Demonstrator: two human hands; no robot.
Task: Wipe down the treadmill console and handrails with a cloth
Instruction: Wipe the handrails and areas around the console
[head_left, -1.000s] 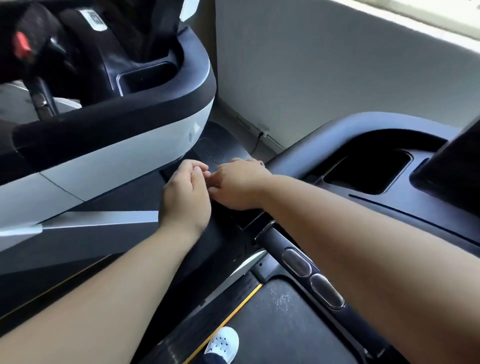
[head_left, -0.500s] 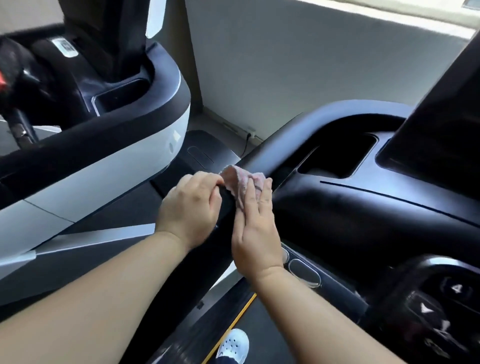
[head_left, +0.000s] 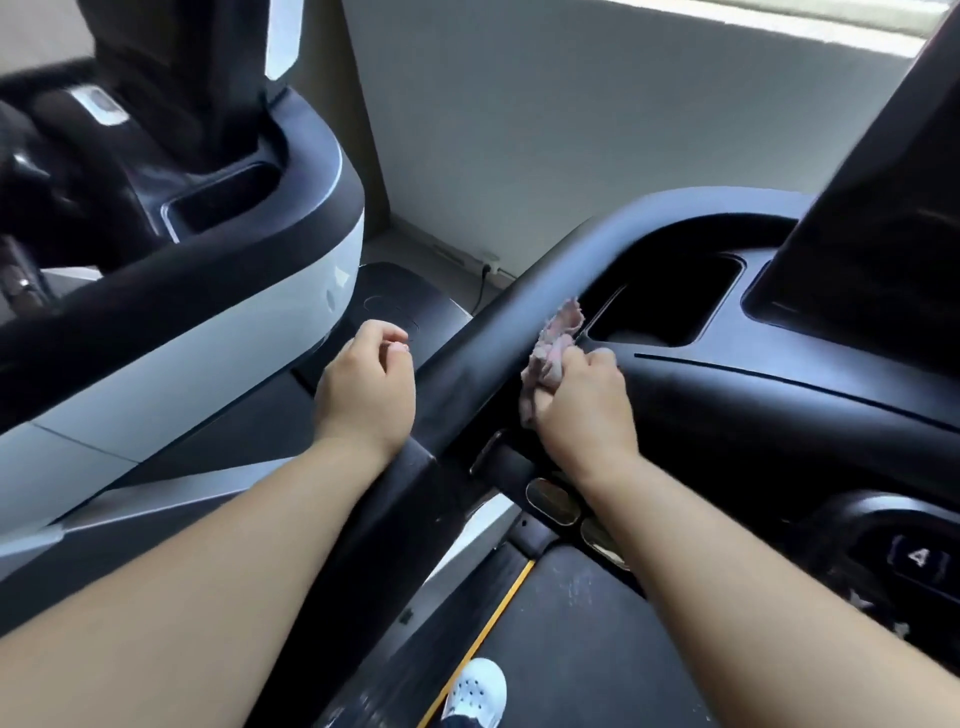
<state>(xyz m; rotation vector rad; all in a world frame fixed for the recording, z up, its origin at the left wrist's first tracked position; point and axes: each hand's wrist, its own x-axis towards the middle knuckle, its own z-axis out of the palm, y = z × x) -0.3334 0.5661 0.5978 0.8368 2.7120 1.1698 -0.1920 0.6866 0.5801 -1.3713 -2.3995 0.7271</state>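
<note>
At the far left we see a neighbouring treadmill (head_left: 208, 338), white-sided with a black top rim; any label on it is too blurred to read. Just beside the left edge of the handrail (head_left: 488, 338) hangs the left hand (head_left: 366, 387), its fingers loosely curled and holding nothing. The black handrail runs diagonally up to the console's top edge. Against its right side, where rail meets console (head_left: 753, 415), the right hand (head_left: 582, 405) has its fingers clamped round a bunched pinkish cloth (head_left: 553, 353), which is pressed to the surface just beside the near-left corner of a dark recess (head_left: 670, 306). Further right a dark screen (head_left: 883, 208) rises tilted. At the console's lower right edge we read a button (head_left: 918, 558) marked "4" (the only legible writing). Below, a white shoe (head_left: 475, 688) stands at the left edge of the belt (head_left: 571, 649).
</note>
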